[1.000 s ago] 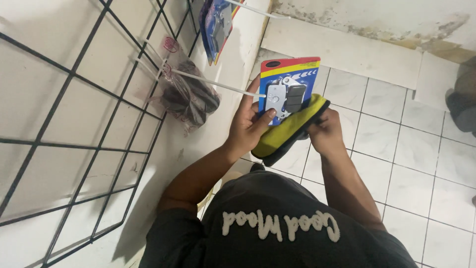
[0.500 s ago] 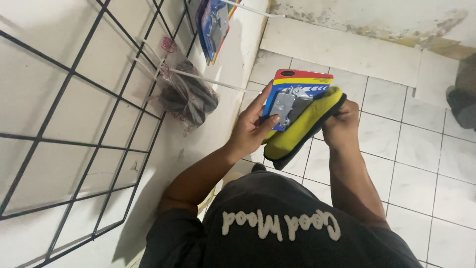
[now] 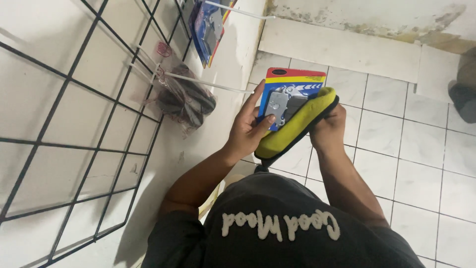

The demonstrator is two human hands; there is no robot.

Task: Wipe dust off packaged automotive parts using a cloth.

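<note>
My left hand holds a blister pack with a red, yellow and blue card and grey metal parts under clear plastic; my thumb lies on the plastic. My right hand grips a yellow cleaning pad with a black edge, laid across the pack's lower right side and touching it. Both are held above the tiled floor, just right of a white wall.
A black wire grid covers the wall at left, with white pegs. A clear bag of dark items hangs on one peg, another blue blister pack hangs higher up. White floor tiles lie below. A dark shape sits at the right edge.
Both hands shifted slightly with the pack and pad; the pad now lies across more of the pack's lower right side.
</note>
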